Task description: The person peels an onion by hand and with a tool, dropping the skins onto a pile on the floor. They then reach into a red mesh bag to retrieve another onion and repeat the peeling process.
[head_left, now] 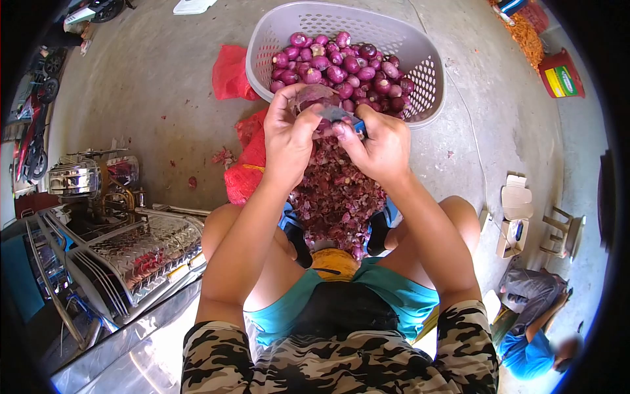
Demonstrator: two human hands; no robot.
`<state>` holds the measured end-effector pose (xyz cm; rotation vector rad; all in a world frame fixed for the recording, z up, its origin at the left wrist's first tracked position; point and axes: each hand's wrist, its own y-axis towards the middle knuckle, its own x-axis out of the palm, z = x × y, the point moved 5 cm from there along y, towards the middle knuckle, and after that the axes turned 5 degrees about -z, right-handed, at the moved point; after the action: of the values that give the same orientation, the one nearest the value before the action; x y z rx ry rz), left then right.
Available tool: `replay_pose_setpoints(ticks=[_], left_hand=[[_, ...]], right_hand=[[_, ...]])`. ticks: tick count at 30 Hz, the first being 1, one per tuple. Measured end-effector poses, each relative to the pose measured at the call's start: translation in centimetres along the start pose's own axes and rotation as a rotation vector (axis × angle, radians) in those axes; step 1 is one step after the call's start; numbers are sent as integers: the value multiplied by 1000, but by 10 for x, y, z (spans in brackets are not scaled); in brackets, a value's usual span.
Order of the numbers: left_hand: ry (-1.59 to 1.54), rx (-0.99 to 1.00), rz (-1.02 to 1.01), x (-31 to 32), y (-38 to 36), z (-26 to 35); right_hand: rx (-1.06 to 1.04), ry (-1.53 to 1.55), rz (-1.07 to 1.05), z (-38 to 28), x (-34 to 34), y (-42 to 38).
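My left hand [287, 141] is closed around a red onion [314, 96] with loose, papery skin. In my right hand [384, 146] is a small knife with a blue handle [359, 125]; its grey blade lies against the onion near my left thumb. Both hands are just over the near rim of a grey plastic basket [430, 85]. Many shiny purple onions [351, 65] fill the basket's bottom, apparently peeled. Below my hands, a heap of dry onion skins [335, 190] covers the floor between my feet.
Red mesh sacks [244, 180] lie left of the skins, and another red bag [231, 73] touches the basket. Metal machinery [138, 243] stands at left. At right are a cardboard box [512, 238], a wooden stool [561, 233], a red bucket [562, 75] and a seated person [528, 345].
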<state>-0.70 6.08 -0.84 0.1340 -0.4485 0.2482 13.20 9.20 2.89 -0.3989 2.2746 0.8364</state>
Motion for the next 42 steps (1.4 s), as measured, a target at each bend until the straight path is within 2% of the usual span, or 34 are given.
replay_pose_setpoints(ticks=[2, 3, 4, 5, 9, 10, 13, 16, 17, 20, 26, 28, 32, 35, 42], left_hand=[[-63, -58, 97, -6, 4, 4], [-96, -85, 148, -11, 7, 8], [-3, -21, 130, -17, 11, 15], [-40, -2, 144, -20, 14, 19], [-199, -135, 54, -25, 14, 22], [-231, -157, 29, -23, 12, 22], [-100, -196, -69, -19, 12, 22], [116, -65, -56, -14, 15, 24], [188, -21, -49, -13, 15, 25], [258, -59, -26, -18, 14, 23], [271, -296, -85, -15, 9, 16], [278, -328, -129, -13, 8, 17], [273, -378, -150, -13, 4, 13], [154, -439, -93, -15, 3, 8], [-171, -499, -159, -20, 7, 1]], right_hand=[[-49, 30, 14, -3, -3, -2], [-6, 38, -29, -3, -4, -1], [35, 46, -72, -3, -6, -1], [78, 55, -114, -1, -6, -1], [137, 49, -332, 15, -3, 1], [166, -8, -458, 15, -3, 2], [273, 93, -577, 19, -2, 0], [207, -55, -646, 34, 6, -9], [225, -44, -632, 36, 6, -12], [252, 6, -596, 32, 1, -18], [279, 172, -455, 23, -3, -24], [341, 203, -387, 27, -1, -25], [367, 208, -382, 28, -3, -23], [332, 169, -423, 25, -4, -21], [267, 120, -467, 22, -6, -19]])
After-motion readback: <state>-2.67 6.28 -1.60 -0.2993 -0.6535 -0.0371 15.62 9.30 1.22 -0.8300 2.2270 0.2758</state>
